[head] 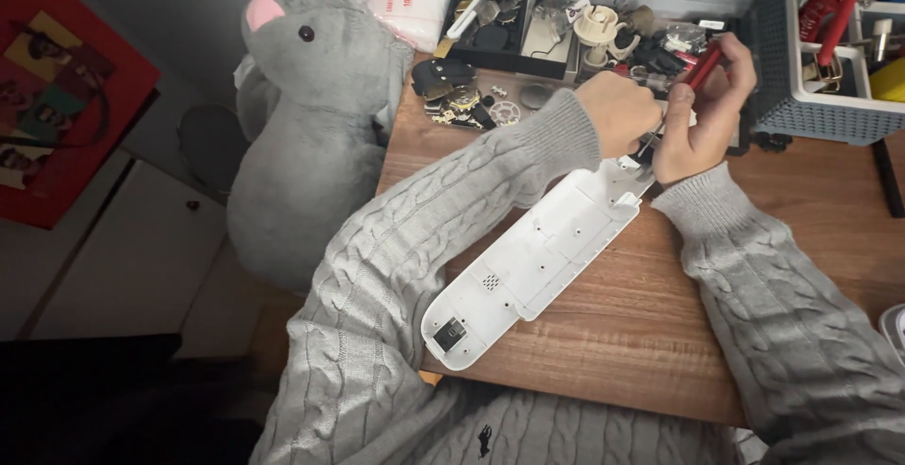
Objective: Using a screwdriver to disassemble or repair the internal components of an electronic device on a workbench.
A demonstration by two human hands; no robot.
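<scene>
Red-handled screwdriver [699, 67] in right hand [702, 112], white plastic casing [537, 258].

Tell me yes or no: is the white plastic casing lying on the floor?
No, the white plastic casing lies on the wooden table, under both hands.

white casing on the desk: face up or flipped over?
Flipped, apparently: the white casing lies flat on the wooden desk showing screw holes, a small grille and a dark recessed switch, not sockets.
</scene>
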